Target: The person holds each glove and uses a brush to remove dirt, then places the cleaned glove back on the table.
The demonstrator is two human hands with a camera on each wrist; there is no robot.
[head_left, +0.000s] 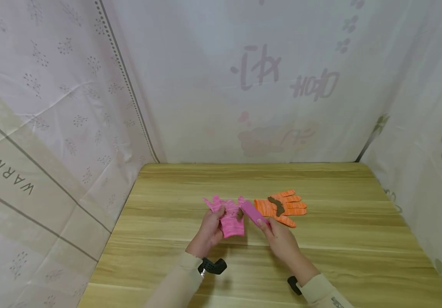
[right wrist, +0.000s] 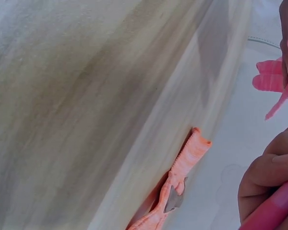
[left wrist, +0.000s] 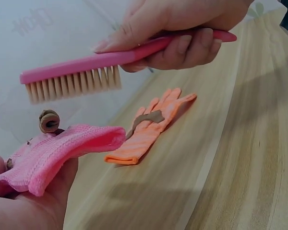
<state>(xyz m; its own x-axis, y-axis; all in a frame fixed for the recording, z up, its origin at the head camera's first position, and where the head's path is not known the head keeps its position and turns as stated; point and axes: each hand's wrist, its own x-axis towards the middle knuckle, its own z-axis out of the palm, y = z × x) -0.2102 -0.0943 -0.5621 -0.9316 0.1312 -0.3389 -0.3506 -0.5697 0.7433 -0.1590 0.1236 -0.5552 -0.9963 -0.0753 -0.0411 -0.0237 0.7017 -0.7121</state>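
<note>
My left hand (head_left: 210, 225) holds a pink knit glove (head_left: 233, 224), thumb on top of it. A curled brown lump (left wrist: 49, 121) sits on the glove, with small brown crumbs around it. In my right hand (head_left: 282, 240) is a pink brush (head_left: 254, 212), gripped by its handle; in the left wrist view its pale bristles (left wrist: 72, 86) face down just above the glove and the lump, apart from both. An orange knit glove (head_left: 266, 207) lies flat on the table right of the brush, with a brown smear (head_left: 278, 206) across it.
The wood-grain table (head_left: 159, 214) extends around both hands. Printed pale cloth (head_left: 190, 107) hangs behind the table and along its sides. A dark band with a black device (head_left: 213, 266) sits on the left wrist.
</note>
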